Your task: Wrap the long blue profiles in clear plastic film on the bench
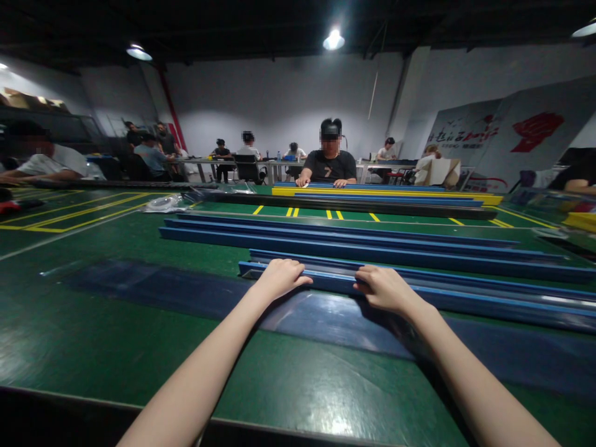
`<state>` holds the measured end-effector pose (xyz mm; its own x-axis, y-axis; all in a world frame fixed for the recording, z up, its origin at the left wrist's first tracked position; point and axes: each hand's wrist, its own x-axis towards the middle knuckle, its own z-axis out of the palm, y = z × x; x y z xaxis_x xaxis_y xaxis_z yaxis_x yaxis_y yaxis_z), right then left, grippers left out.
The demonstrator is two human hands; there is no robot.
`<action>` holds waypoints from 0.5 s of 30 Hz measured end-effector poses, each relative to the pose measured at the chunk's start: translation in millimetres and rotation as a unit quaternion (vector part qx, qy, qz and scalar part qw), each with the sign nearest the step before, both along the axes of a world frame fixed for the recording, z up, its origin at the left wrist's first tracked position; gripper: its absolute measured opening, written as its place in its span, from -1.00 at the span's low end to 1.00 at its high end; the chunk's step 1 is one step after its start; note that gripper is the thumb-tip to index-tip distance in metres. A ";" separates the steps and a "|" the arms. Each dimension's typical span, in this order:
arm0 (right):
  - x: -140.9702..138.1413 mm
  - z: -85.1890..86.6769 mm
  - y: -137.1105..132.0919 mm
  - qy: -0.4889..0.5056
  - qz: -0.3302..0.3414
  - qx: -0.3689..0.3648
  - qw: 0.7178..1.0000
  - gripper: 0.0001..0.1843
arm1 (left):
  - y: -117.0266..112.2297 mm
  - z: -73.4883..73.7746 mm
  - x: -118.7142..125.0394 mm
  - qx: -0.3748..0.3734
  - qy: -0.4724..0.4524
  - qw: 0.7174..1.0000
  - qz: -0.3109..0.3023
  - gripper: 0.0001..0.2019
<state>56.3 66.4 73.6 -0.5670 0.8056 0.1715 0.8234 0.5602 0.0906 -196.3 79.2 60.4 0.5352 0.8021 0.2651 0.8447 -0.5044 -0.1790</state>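
A long blue channel-shaped strip (465,299) lies across the green table in front of me, its left end close to my left hand. My left hand (285,277) is closed over the strip's near wall, thumb pointing right. A short way to the right, my right hand (384,290) also grips that wall with curled fingers; their tips are partly hidden. Nearer to me lies a flat transparent plastic sleeve (186,298), bluish in tone, stretching beneath both forearms. Just beyond the held strip rest more blue strips (326,243), side by side.
Farther back are a black strip (395,206) and a yellow strip (395,194). A person (330,164) sits across the green table (93,347), both hands on the strips there. Crumpled plastic (162,203) lies at the left. Other people sit at tables behind.
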 end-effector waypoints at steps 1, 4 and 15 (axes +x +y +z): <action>-2.5 -1.3 -1.0 0.004 0.000 0.003 1.000 -0.84 | 0.0 -0.4 0.4 0.002 0.000 1.000 -0.001 -0.61; -14.1 -6.8 -4.1 0.018 0.013 0.018 1.000 -0.80 | -0.2 -2.0 1.3 0.007 -0.003 1.000 -0.004 -0.61; -32.0 -12.7 0.3 -0.013 -0.006 0.055 0.998 -0.84 | -4.3 -2.3 2.8 0.021 -0.007 0.999 0.025 -0.60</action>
<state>24.3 66.7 60.9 -0.5625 0.7898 0.2448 0.8268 0.5355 0.1722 -193.6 74.9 58.2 0.4901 0.8157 0.3073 0.8715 -0.4534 -0.1868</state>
